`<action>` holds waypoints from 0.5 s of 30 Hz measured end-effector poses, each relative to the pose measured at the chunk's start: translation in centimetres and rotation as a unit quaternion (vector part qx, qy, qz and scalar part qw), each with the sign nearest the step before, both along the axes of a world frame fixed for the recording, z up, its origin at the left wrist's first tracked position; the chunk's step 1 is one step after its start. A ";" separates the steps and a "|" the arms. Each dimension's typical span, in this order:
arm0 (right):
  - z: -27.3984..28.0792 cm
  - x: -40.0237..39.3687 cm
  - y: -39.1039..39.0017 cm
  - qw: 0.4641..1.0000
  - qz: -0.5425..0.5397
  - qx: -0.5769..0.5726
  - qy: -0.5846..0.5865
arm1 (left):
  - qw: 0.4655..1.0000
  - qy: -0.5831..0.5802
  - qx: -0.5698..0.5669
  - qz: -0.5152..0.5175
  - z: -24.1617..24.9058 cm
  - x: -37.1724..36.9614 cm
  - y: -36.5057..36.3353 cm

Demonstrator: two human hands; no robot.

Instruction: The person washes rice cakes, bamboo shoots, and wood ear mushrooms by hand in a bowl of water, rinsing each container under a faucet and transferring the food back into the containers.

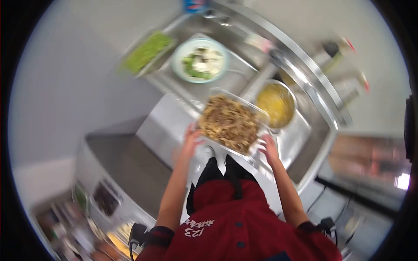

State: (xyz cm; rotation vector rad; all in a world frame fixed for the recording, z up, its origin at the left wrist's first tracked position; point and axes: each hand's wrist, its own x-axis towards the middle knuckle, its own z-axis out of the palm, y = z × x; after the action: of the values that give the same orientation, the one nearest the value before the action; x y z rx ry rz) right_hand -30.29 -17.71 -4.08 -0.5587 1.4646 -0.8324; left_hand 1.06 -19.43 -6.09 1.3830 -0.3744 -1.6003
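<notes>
Above the front edge of the steel sink [300, 148], I've got the clear tray [259, 111], loaded with brown strips [230, 122]! Left hand [190, 140] grips its left end, fingers bent around the rim; right hand [268, 148] clasps the opposite end, its fingers a little blurred. Just beyond on the right sits a metal bowl [292, 93] of yellow food [275, 104], and farther off, left, a pale bowl [176, 63] carries green and white pieces [202, 62].

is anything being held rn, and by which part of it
Yes, a clear tray, by its opposite short ends: left hand at one, right hand at the other.
</notes>
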 end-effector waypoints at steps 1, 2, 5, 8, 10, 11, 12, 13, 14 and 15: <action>-0.8 -0.9 -0.6 0.998 -0.016 0.007 -0.053 | 0.986 0.163 -0.019 -0.031 -0.3 -1.0 0.7; -1.8 -1.6 -1.9 0.996 0.027 0.004 -0.090 | 0.979 0.191 -0.063 0.015 -1.9 -2.6 1.4; -5.0 0.6 -7.4 0.990 0.090 -0.033 -0.103 | 0.997 -0.023 -0.040 0.057 -1.3 -3.6 2.3; -5.0 3.6 -10.4 0.980 0.158 -0.124 -0.001 | 0.977 0.081 -0.070 0.186 0.3 -1.9 6.4; 0.7 6.0 -10.9 0.955 0.238 -0.173 0.020 | 0.962 0.062 -0.071 0.255 3.4 -2.6 8.7; 1.1 9.1 -10.1 0.929 0.295 -0.216 0.056 | 0.950 0.060 -0.062 0.301 2.6 -1.3 11.5; 1.1 11.3 -9.7 0.910 0.344 -0.227 0.042 | 0.937 0.052 -0.062 0.339 3.9 -0.1 14.1; 3.5 15.2 -7.2 0.906 0.357 -0.227 0.020 | 0.925 0.043 -0.061 0.374 5.4 1.8 17.0; 2.9 17.6 -6.3 0.886 0.408 -0.217 -0.032 | 0.899 0.046 -0.091 0.425 5.1 3.3 20.2; 5.6 21.3 -3.5 0.852 0.478 -0.209 -0.028 | 0.870 -0.055 -0.066 0.486 7.6 5.0 23.2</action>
State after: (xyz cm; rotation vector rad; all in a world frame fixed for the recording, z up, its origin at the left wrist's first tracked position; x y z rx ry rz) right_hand -8.96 -21.24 1.49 -1.4281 0.7521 -0.3338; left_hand 6.04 3.81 1.49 1.2438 0.1580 -0.6448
